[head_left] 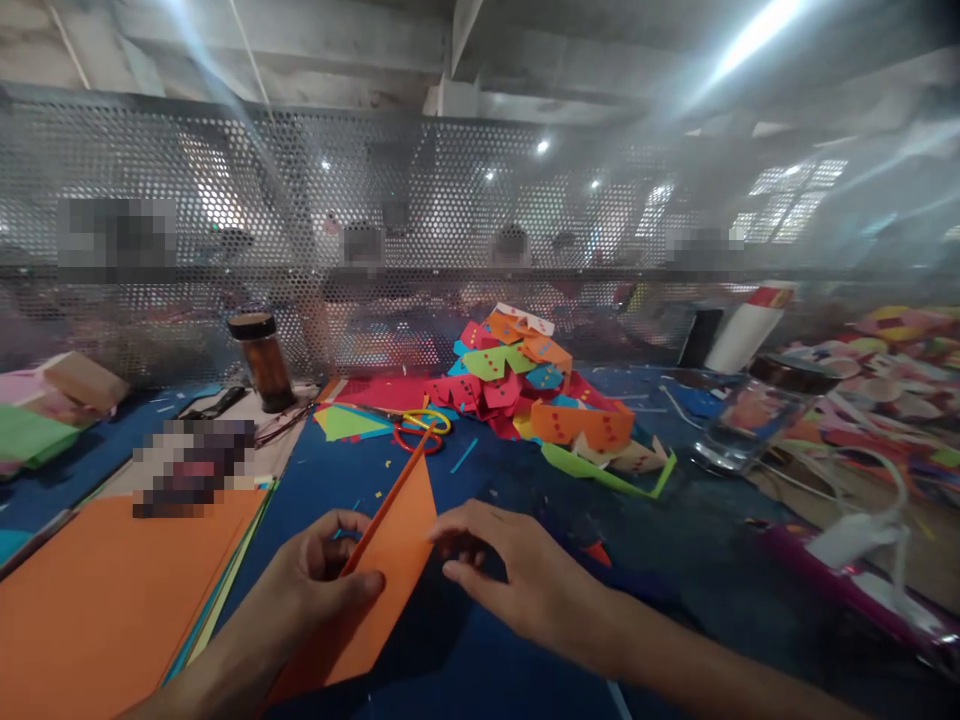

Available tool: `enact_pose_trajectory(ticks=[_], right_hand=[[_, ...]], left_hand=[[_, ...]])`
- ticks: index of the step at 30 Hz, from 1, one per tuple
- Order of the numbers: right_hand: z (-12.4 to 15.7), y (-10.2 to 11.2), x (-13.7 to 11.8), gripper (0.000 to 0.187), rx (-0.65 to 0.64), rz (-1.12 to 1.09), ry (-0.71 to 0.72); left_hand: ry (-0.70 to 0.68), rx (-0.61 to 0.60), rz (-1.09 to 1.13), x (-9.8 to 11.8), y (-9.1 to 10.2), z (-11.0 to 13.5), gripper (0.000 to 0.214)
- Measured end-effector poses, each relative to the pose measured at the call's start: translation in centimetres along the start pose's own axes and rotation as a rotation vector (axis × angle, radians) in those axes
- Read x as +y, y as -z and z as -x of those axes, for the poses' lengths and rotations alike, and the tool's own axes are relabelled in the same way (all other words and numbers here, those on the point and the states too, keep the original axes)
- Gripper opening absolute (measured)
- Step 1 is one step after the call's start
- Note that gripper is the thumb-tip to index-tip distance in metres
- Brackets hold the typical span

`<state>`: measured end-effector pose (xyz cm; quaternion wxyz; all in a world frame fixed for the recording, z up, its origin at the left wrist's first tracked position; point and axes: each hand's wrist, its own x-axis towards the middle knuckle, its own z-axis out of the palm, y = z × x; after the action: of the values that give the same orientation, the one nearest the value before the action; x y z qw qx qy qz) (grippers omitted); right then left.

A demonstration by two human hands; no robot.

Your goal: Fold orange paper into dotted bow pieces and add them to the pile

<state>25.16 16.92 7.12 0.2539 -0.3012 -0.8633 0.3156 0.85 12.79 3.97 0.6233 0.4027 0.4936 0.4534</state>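
A folded orange paper sheet (pixel 396 548) lies on the blue table top (pixel 480 660) in front of me, its point aimed away. My left hand (pixel 315 585) pinches its left folded edge, thumb on top of the paper. On the sheet's right edge rest the bent fingers of my right hand (pixel 506 575), pressing the paper down. Just beyond the sheet's tip lie scissors (pixel 417 430) with red and yellow handles.
A stack of coloured paper with orange on top (pixel 105 600) lies at the left. A heap of folded coloured paper pieces (pixel 536 385) sits mid-table. A brown jar (pixel 261 362), a clear jar (pixel 757 410), a white glue bottle (pixel 746 325) and a perforated metal screen (pixel 450 200) stand behind.
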Motion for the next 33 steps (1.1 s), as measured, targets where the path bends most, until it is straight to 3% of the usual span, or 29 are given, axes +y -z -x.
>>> enact_pose_trajectory(ticks=[5,12,21,33], right_hand=[[0.5,-0.6,0.4,0.018,0.045,0.346,0.264],[0.9,-0.4,-0.8,0.019,0.039,0.581,0.424],[0.7,-0.6,-0.1,0.021,0.064,0.591,0.468],[0.7,-1.0,0.2,0.019,0.044,0.578,0.453]], left_hand=[[0.019,-0.046,0.048,-0.7,-0.3,0.1,0.047],[0.051,-0.080,0.013,-1.2,-0.4,0.3,0.050],[0.058,-0.066,0.055,-0.6,-1.3,0.8,0.042],[0.054,-0.113,-0.007,-1.5,-0.6,0.3,0.035]])
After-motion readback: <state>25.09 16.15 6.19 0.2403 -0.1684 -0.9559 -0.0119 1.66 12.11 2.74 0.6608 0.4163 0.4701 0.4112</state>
